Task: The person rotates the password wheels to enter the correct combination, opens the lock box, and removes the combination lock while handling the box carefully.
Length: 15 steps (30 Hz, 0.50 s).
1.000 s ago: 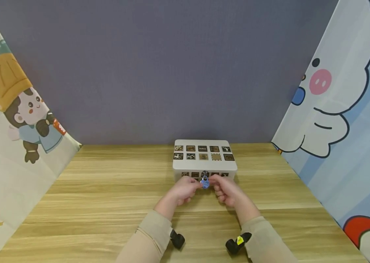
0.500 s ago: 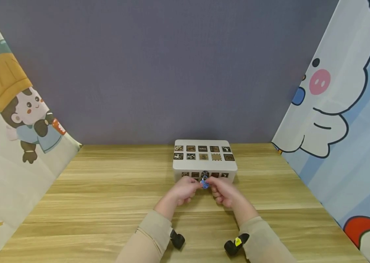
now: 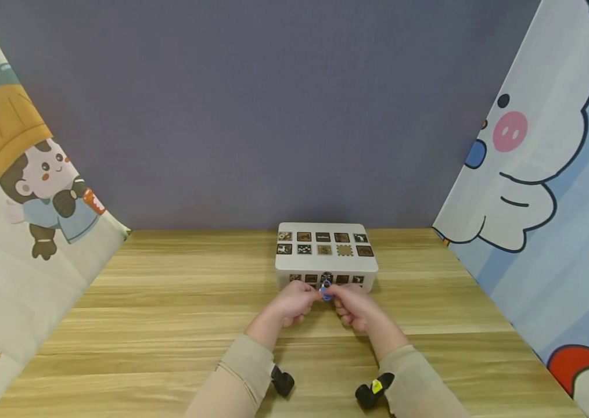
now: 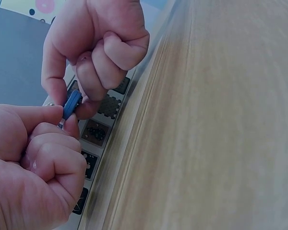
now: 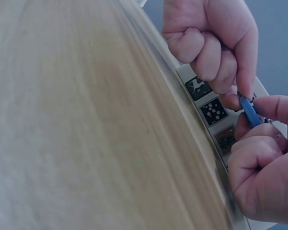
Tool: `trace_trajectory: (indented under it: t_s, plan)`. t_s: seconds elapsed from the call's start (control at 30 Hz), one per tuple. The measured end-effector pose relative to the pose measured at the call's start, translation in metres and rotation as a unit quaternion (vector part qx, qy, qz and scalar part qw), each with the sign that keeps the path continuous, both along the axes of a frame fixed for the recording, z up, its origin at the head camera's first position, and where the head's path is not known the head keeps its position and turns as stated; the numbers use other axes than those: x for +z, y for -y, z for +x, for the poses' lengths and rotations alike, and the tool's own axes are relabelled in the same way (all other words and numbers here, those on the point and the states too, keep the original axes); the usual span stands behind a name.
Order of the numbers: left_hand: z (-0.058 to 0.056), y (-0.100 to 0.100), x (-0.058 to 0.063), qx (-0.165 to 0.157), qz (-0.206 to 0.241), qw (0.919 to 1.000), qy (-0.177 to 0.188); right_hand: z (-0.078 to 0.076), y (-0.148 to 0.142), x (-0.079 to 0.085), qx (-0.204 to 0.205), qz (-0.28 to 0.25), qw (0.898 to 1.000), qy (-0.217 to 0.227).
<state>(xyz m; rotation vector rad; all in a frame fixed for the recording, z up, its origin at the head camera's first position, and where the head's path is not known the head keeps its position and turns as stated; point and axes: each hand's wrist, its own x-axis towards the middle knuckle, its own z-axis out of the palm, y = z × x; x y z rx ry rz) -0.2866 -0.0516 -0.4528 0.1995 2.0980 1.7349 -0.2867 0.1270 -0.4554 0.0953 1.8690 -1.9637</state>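
Plain grey wall (image 3: pixel 284 116) across the back, cartoon panels down both sides of the frame, and a wood-grain bench (image 3: pixel 169 325) filling the bottom half. A white box (image 3: pixel 326 264) with little printed squares (image 3: pixel 344 250) on it sits just right of centre, lid down. The blue padlock (image 4: pixel 72 105) is right at its front latch (image 3: pixel 327 277), low in the middle of the head view.

The person's left hand (image 3: pixel 290 302) has thumb and finger pinched on one edge of the lock, and the right hand (image 3: pixel 354 305) is pinching it from the other side, remaining fingers curled in on both.

Head view gets the whole box and the lock hanging at the latch, but fingertips cover part of its face. The wrist cams miss most of the box but catch the lock's blue edge and the fingers on either side.

Compared with a second ago, the right fingertips have moved over the lock's face instead of sitting off to its right. Left hand and box look pretty much where they were.
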Motion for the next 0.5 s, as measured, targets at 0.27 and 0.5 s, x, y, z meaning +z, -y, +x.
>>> trace_trajectory:
  t_s: [0.27,0.5]
  plan:
    - [0.0006,-0.0002,-0.0003,0.000,-0.001,1.0000,-0.004,-0.0009,0.0010,-0.0019,-0.002,0.004,1.000,-0.003]
    - [0.0015,-0.0002,0.0016,0.001,-0.003,1.0000,-0.002,-0.0016,0.0012,-0.0024,-0.002,0.005,1.000,-0.008]
